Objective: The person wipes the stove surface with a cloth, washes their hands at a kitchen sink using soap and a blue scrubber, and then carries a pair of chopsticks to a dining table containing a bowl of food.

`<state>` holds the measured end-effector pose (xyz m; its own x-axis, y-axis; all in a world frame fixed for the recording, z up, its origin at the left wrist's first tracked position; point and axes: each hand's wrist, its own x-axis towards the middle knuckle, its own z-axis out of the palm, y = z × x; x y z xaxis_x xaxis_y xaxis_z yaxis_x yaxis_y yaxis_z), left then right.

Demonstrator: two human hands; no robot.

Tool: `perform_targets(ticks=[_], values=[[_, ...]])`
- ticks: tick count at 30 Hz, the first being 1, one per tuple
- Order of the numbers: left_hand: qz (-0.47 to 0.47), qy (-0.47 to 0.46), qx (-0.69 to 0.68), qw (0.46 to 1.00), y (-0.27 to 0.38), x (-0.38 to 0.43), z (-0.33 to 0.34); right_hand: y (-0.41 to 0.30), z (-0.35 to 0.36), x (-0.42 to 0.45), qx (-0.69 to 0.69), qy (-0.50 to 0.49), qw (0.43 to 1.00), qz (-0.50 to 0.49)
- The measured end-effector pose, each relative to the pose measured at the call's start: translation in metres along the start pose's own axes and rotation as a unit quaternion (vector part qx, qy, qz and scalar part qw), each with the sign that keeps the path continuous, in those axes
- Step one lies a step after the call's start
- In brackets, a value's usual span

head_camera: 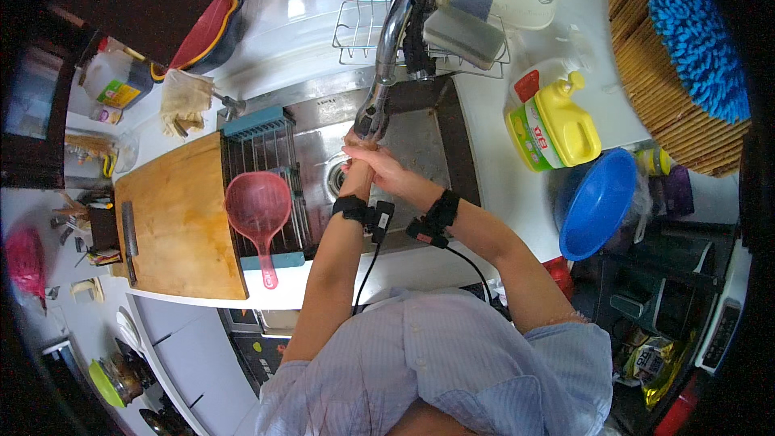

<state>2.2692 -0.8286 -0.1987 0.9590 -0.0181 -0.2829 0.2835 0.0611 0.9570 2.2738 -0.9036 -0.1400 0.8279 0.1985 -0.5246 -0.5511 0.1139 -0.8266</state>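
Observation:
Under the chrome faucet spout (373,110), my two hands meet over the stainless steel sink (418,139). My left hand (361,143) is mostly hidden by the spout's end, so its fingers do not show. Across it lies my right hand (387,168), with its fingers wrapped about the left wrist. No object shows in the right hand. Whether water is running is hard to make out. Below them, the round drain (335,177) is partly covered by my left arm. Each forearm wears a black strap with a small cabled device.
Left of my arms, a pink plastic strainer ladle (258,206) rests on a dish rack (233,157), beside a wooden cutting board (181,224) with a knife (129,236). A wire shelf (363,51) holds sponges (463,36). A yellow detergent jug (554,124) and blue basin (599,206) stand right.

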Motion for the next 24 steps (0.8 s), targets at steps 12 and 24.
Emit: perform_targets(ticks=[12,24], values=[[0.252,0.01,0.279,0.927,0.068,-0.051,0.015,-0.013,-0.017,0.026,0.285,-0.073,0.949,0.109],[0.026,-0.15,0.309,0.939,0.104,-0.008,-0.002,0.004,-0.039,0.04,-0.232,-0.061,0.963,-0.119]])
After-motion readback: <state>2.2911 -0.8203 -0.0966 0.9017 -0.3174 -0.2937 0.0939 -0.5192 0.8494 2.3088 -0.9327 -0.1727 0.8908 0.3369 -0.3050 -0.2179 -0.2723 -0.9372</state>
